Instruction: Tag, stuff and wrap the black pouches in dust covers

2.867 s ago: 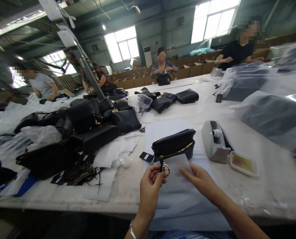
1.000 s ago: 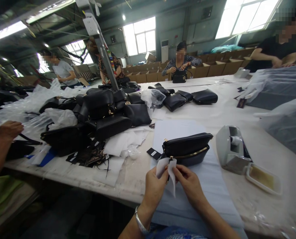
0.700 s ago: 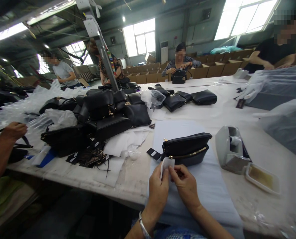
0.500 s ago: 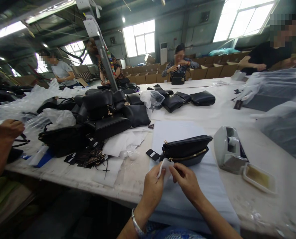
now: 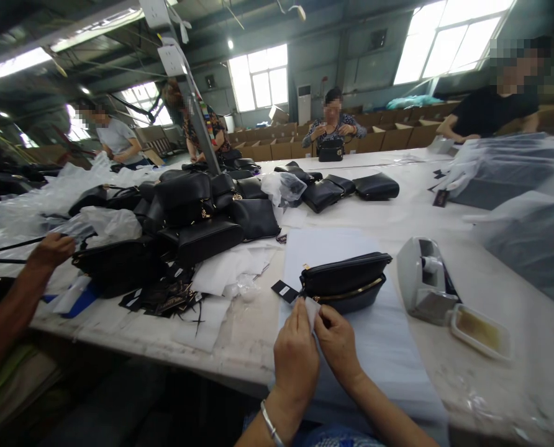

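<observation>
A small piece of white paper (image 5: pixel 312 310) is pinched between my two hands, close to the zipper end of a black handbag (image 5: pixel 346 279). My left hand (image 5: pixel 297 347) has its fingers closed on the paper's left side. On the other side my right hand (image 5: pixel 336 341) grips it between thumb and curled fingers. The handbag lies on white sheets (image 5: pixel 374 347), its gold zipper facing me. A black hang tag (image 5: pixel 285 290) rests at the bag's left end. What the paper wraps, if anything, is hidden by my fingers.
A grey tape dispenser (image 5: pixel 426 279) and a shallow tray with a yellowish pad (image 5: pixel 479 332) stand at right. Black bags (image 5: pixel 207 239) are heaped at left, beside loose tags (image 5: pixel 165 295). Plastic-wrapped bags (image 5: pixel 505 174) lie far right. A co-worker's hand (image 5: pixel 53 248) reaches in from the left.
My left hand has turned over, its fingers now pointing forward, and the paper looks folded smaller. The co-worker's hand at left has moved right, pulling a dark strap.
</observation>
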The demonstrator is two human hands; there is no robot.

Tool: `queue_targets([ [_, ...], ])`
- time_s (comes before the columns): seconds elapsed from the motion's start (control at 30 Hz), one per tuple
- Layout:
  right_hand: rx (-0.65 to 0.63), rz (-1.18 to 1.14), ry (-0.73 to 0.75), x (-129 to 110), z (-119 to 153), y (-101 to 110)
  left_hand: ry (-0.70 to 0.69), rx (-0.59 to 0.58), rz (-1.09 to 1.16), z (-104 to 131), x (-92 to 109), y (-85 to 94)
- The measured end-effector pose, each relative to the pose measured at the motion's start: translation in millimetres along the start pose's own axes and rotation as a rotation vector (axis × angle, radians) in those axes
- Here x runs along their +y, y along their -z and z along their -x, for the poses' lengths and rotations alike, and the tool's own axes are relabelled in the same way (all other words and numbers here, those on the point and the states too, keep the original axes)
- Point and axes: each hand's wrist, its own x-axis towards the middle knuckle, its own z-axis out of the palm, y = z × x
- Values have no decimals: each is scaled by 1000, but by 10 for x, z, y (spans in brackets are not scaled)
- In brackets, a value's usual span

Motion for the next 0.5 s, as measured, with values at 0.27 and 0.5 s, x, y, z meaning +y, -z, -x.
queue_targets([
  [0.27, -95, -15, 110, 2, 73, 74, -202, -79, -630, 63, -137, -112],
  [0.5, -93, 186, 189, -112, 6, 128, -149, -102, -486, 131, -183, -155],
])
